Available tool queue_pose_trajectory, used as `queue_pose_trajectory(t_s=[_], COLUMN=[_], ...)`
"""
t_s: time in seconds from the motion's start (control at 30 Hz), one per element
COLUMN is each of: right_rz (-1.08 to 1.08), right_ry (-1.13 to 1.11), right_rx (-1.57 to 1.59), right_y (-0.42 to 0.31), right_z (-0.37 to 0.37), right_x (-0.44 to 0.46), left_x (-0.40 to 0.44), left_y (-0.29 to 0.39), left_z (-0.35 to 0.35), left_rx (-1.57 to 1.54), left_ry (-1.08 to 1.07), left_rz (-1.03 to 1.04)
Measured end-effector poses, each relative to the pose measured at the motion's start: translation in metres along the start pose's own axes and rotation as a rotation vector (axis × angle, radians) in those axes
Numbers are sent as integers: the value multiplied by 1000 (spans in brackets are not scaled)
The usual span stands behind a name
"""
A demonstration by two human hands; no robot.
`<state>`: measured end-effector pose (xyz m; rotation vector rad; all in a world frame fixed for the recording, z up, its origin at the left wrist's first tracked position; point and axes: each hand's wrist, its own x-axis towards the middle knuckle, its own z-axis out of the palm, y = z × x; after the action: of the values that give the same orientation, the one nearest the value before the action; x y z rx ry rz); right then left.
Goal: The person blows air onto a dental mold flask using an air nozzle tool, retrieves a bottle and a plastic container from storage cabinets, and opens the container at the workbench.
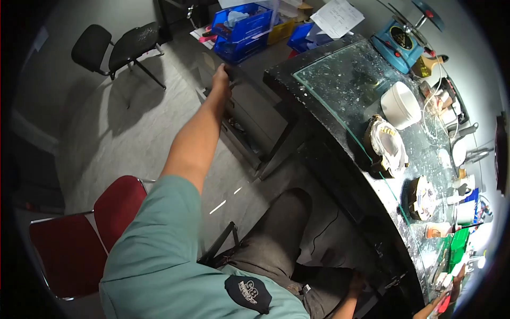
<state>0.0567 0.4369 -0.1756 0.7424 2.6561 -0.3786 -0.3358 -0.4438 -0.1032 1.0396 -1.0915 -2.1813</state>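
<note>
My left arm stretches out to a grey drawer cabinet [255,103] below the bench end. My left hand [221,80] is at its top edge, thumb raised and fingers curled beside something small and dark that I cannot make out. Beneath it, a lower drawer [241,135] stands partly open, with unclear items inside. My right hand [357,284] is low near my leg under the bench, in deep shadow; its fingers do not show clearly.
On the dark, glass-topped bench [334,80] are a white tub [401,105], two plaster dental moulds [387,146] and a blue scale [398,42]. Blue bins [241,32] stand behind the cabinet. Red chair [69,255] and black chair [135,45] are leftward. Another person's arm [438,305] shows lower right.
</note>
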Motion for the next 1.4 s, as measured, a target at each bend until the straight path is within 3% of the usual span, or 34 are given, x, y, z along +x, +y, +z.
queue_pose_trajectory(t_s=[0.13,0.23,0.33,0.43,0.57,0.63,0.73,0.8,0.87,0.93,0.97,1.07,1.13,1.17,1.23,1.27,1.37,1.4], right_rz=[18,9,61,-342,-402,-306,-144,-24,-52,-190,-245,-362,-504,-422,-250,-295,-501,-502], right_ry=[132,56,179,121,229,117,3,86,83,9,-17,-57,-91,-100,-113,-117,-74,-67], right_rx=[261,150,318,-19,126,111,122,99,-8,-164,-227,-299,-297,-242,-135,-178,-259,-257], right_y=[-17,7,38,103,123,102,63,52,39,40,42,55,52,47,25,19,36,40], right_z=[-1,4,36,54,70,51,23,20,12,4,2,17,19,22,18,16,19,16], right_x=[-31,-19,11,62,69,48,7,-17,-19,0,9,39,54,56,52,51,57,58], left_x=[115,100,70,23,29,43,18,6,2,-9,11,-41,-56,-61,-62,-60,-34,-15], left_y=[-29,-34,-30,-8,-10,-10,2,11,36,67,73,123,137,141,137,135,136,134], left_z=[-15,-4,-8,-15,-35,-60,-95,-129,-167,-191,-209,-203,-196,-191,-186,-185,-196,-206], left_rx=[-188,-255,-356,-180,-226,-273,-241,-59,88,237,309,760,867,914,1128,1232,1424,1438], left_ry=[-101,143,136,55,15,22,180,257,366,510,634,508,237,98,44,12,-241,-219], left_rz=[-89,-152,-191,-110,-139,-169,-97,0,116,349,575,995,1046,1064,1081,1085,827,807])
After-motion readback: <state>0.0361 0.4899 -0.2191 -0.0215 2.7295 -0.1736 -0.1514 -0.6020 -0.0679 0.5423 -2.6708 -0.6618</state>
